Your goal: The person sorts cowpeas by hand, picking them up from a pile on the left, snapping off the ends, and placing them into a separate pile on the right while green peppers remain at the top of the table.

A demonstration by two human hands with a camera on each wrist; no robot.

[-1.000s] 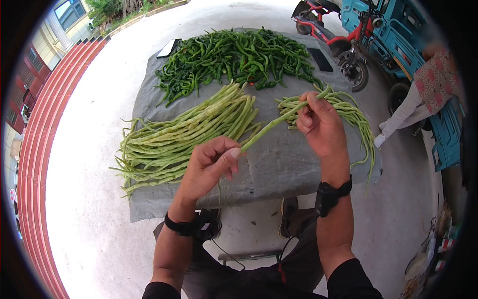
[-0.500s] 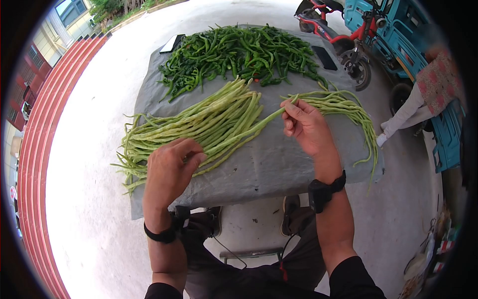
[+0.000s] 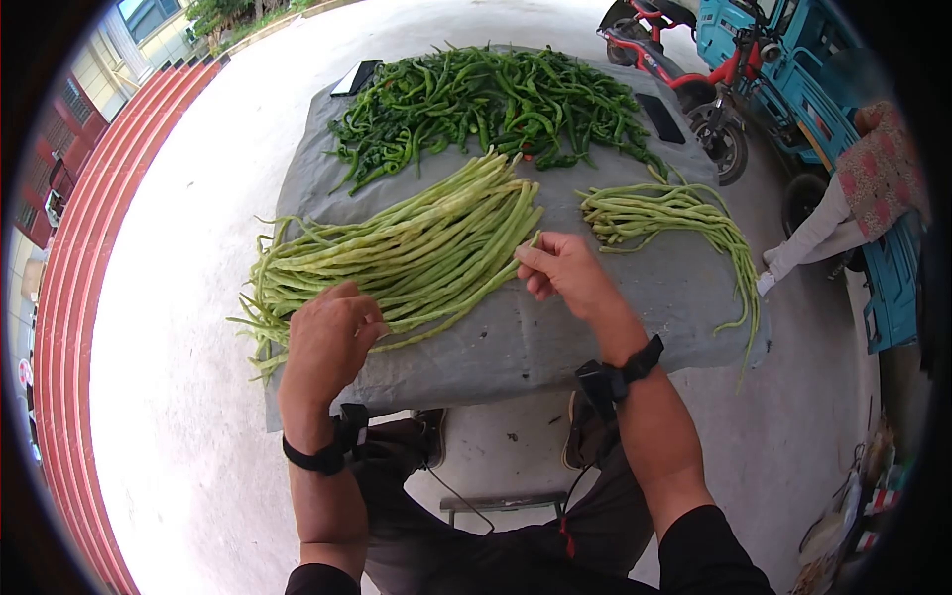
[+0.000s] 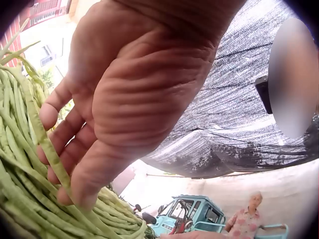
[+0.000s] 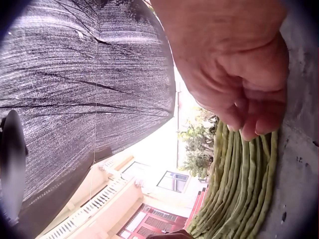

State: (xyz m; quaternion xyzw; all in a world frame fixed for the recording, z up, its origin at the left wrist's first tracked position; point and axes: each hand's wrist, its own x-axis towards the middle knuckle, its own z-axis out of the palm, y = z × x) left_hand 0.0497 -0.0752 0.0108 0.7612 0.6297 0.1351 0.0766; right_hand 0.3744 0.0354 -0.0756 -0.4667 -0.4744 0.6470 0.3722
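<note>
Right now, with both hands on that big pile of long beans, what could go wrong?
The smaller bean bunch trails over the table's right edge; a tug on the grey cloth could probably drop it. The left hand presses the big pile near the front edge, so loose ends there may slip off.

Left hand [image 3: 327,342] lies palm down, fingers [image 4: 60,149] loosely spread; right hand [image 3: 563,270] has fingers curled, pinching.
</note>
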